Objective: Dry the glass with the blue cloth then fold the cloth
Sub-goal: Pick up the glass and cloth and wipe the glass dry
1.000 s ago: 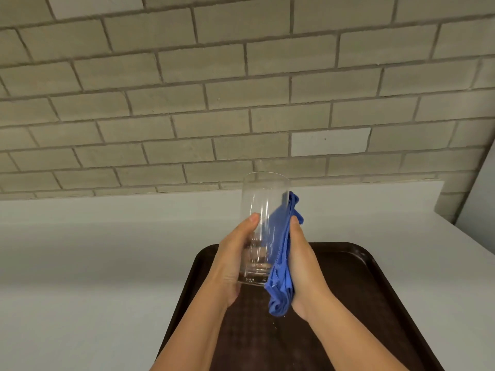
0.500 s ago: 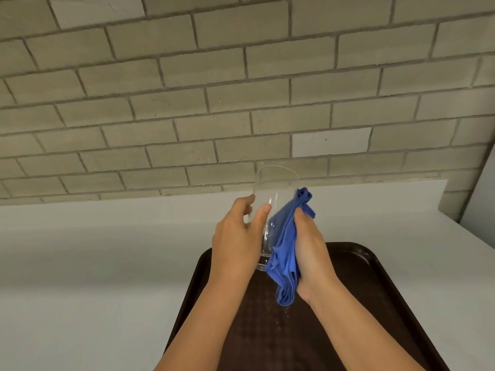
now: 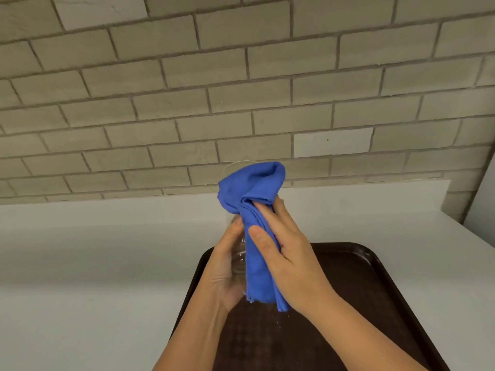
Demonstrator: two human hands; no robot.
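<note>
A clear glass (image 3: pixel 239 257) is held upright above the tray, its base cupped in my left hand (image 3: pixel 226 271). The blue cloth (image 3: pixel 254 210) is draped over the glass's near side and bunched across its rim, hiding most of it. My right hand (image 3: pixel 284 253) presses the cloth against the glass, fingers spread along the fabric. Only a strip of the glass's left wall and a thin arc of its rim show.
A dark brown tray (image 3: pixel 375 277) lies on the white counter (image 3: pixel 93 263) below my hands, with a few small water drops on it. A brick wall (image 3: pixel 241 89) rises behind the counter, whose right edge runs down at the far right.
The cloth has moved from the glass's right side up over its front and rim. My right hand has come across in front of the glass, and my left hand has dropped to the base.
</note>
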